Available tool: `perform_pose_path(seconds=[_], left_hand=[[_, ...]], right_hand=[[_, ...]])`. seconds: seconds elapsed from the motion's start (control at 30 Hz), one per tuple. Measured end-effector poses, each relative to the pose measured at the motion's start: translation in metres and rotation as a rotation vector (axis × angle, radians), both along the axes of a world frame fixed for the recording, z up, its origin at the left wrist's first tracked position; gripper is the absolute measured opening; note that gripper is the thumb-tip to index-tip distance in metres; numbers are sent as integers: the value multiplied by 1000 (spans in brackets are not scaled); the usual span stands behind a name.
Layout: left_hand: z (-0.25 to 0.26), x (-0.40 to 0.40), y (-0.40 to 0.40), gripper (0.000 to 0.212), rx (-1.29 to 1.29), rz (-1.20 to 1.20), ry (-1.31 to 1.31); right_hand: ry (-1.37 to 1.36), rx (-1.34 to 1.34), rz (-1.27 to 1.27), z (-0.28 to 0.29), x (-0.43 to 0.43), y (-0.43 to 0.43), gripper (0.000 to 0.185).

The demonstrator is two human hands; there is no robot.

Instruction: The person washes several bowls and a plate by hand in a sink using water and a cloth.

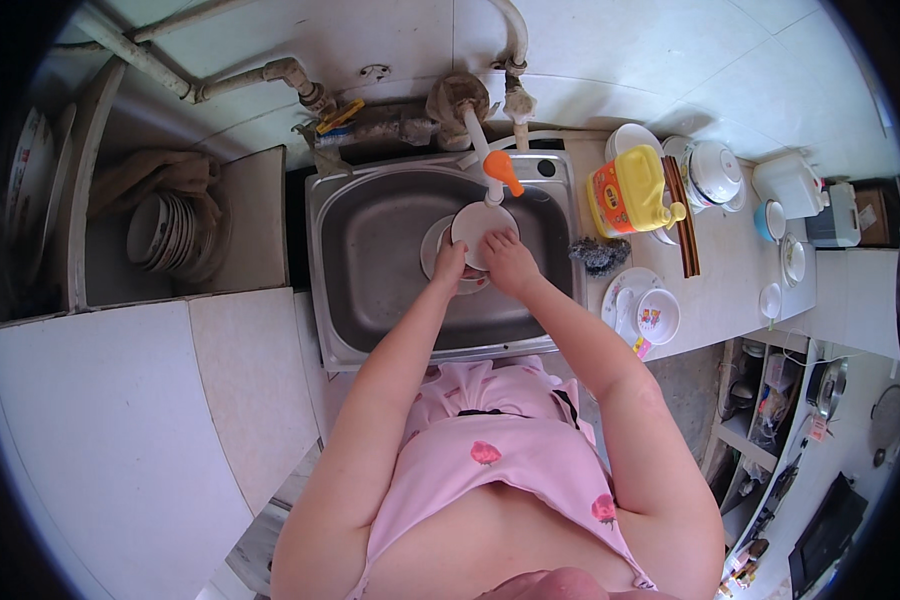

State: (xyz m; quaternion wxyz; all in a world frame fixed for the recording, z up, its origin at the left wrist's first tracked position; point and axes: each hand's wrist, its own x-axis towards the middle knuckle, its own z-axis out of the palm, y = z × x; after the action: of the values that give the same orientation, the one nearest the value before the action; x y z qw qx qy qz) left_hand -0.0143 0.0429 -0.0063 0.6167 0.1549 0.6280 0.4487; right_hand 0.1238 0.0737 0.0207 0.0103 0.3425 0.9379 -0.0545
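Under the tap [487, 169] with its orange handle, I see a round white dish with a dark rim [484, 225], a plate or shallow bowl. My left hand [450, 262] grips the dish at its left edge, the thumb on top. Across its face lie the fingers of my right hand [508, 261], slightly spread; its thumb is hard to make out. Beneath the dish, more stacked dishes [433, 247] rest in the stainless steel sink [375, 300], mostly hidden by it and my hands. Whether water is running cannot be made out.
Right of the sink stand a yellow detergent jug [634, 191], a steel wool scourer [600, 255], brown chopsticks [682, 225], stacked white bowls [712, 172] and a plate holding a small cup [658, 316]. At left, a cubby holds stacked bowls [169, 232]. Pipes [255, 81] run along the wall.
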Motion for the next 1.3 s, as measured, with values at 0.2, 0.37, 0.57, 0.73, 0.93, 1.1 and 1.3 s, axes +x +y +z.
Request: perform_pose_path(seconds=[0.2, 0.37, 0.57, 0.73, 0.93, 1.1, 1.3], left_hand=[[-1, -7, 4, 57, -74, -67, 85], [-7, 1, 11, 63, -6, 55, 218], [-17, -3, 9, 66, 114, 188, -64], [-19, -5, 10, 59, -15, 253, -330], [-27, -12, 13, 56, 24, 329, -223], [19, -9, 17, 45, 139, 365, -54], [28, -13, 17, 42, 280, 173, 352]], right_hand=[[52, -341, -45, 12, 0, 4, 29], [233, -666, -260, 29, 2, 13, 28], [931, -1267, -462, 5, 13, 31, 32], [1116, -1448, -591, 9, 15, 45, 30], [1400, -1667, -768, -2, 9, 57, 24], [1382, -1585, -886, -4, -5, 69, 26], [1165, -1587, -910, -12, -29, 82, 29]])
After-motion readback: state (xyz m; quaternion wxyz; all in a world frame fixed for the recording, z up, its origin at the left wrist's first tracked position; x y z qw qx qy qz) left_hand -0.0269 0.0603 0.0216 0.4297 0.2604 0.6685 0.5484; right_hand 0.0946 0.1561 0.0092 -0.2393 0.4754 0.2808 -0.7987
